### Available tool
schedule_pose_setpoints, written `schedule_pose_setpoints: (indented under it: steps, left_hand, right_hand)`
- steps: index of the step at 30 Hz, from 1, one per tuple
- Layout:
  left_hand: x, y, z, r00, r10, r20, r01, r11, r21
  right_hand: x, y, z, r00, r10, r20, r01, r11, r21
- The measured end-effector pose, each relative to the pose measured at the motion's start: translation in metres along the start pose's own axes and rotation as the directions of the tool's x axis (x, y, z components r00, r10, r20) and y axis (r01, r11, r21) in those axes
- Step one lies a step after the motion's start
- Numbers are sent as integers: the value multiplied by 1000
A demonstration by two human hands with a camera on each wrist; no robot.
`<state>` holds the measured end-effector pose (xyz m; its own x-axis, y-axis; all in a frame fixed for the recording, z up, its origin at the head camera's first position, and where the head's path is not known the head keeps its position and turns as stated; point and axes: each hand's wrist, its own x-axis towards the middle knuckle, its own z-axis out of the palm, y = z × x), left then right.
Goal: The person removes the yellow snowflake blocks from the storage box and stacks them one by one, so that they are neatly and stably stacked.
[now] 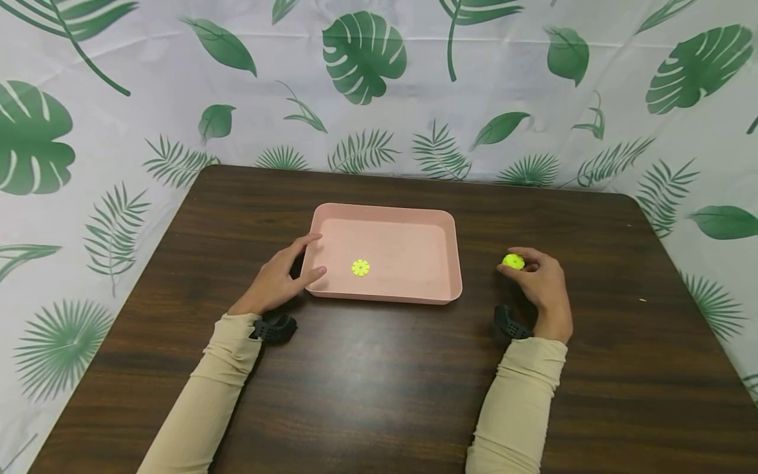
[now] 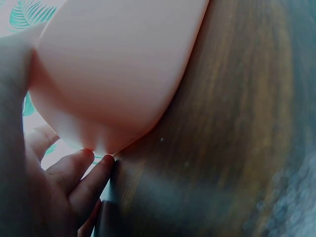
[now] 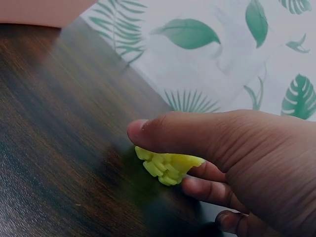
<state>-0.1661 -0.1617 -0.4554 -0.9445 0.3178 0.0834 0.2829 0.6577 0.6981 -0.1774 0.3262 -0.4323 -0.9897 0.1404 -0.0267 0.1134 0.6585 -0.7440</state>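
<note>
A shallow pink tray [image 1: 385, 297] lies on the table, and one bright yellow notched disc [image 1: 360, 268] rests inside it toward the left. My left hand [image 1: 275, 280] grips the tray's left end, thumb and index finger over the rim; in the left wrist view other fingertips [image 2: 105, 160] touch the outer wall. Right of the tray, my right hand [image 1: 541, 280] pinches a small stack of yellow notched discs [image 3: 165, 167] between thumb and fingers. The stack is close to the tabletop; whether it touches is unclear. My palm side is partly hidden in the head view.
The dark wood table [image 1: 367, 382] extends around the tray, with its far edge against a white leaf-print cloth [image 1: 414, 85]. A tiny pale speck [image 1: 642, 300] lies on the right side. Black wrist bands [image 1: 275, 328] sit at both sleeve cuffs.
</note>
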Motion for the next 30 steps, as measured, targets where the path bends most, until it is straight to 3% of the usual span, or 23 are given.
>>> schedule_pose_setpoints:
  steps: [30]
  left_hand:
    - [0,1,-1,1000,-22,10,22,1000,12]
  right_hand:
    - [-8,4,-11,995,85,45,-86,996,26]
